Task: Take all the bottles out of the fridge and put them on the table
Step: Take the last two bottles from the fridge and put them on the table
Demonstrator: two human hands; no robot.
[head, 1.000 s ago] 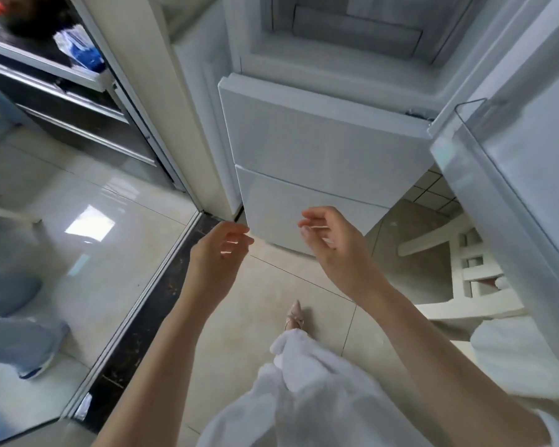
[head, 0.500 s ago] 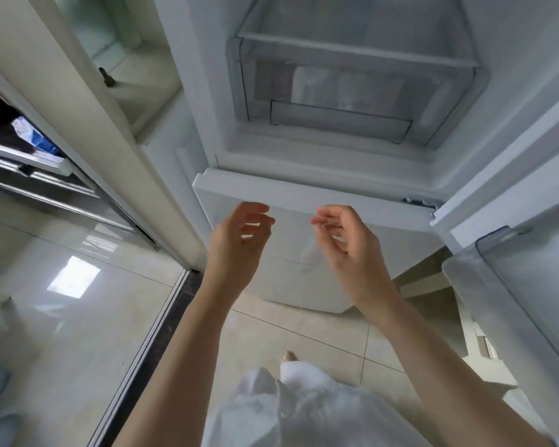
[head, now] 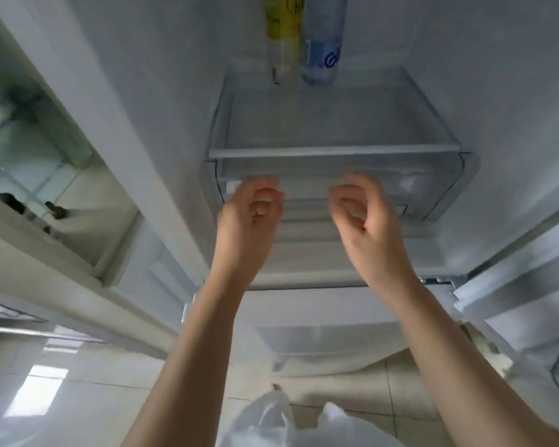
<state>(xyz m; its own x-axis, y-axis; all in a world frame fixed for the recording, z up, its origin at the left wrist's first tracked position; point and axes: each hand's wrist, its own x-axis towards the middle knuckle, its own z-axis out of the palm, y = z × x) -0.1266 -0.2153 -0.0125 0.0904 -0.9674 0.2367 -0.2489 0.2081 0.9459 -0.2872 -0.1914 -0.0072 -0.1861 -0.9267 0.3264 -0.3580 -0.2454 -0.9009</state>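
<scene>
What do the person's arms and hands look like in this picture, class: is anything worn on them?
Both forearms are bare right down to the bottom edge of the picture, so no sleeves show. The left hand and the right hand wear no gloves, and no ring, watch or bracelet is visible, though motion blur hides fine detail. White clothing shows lower down between the arms.

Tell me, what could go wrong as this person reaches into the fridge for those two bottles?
The yellow-labelled clear bottle and the blue-labelled clear plastic bottle stand side by side, seemingly touching, so grabbing one might topple the other. Both stand at the back of the clear glass shelf, a long reach for the left hand and right hand, so a wrist could catch that shelf's front edge.
</scene>
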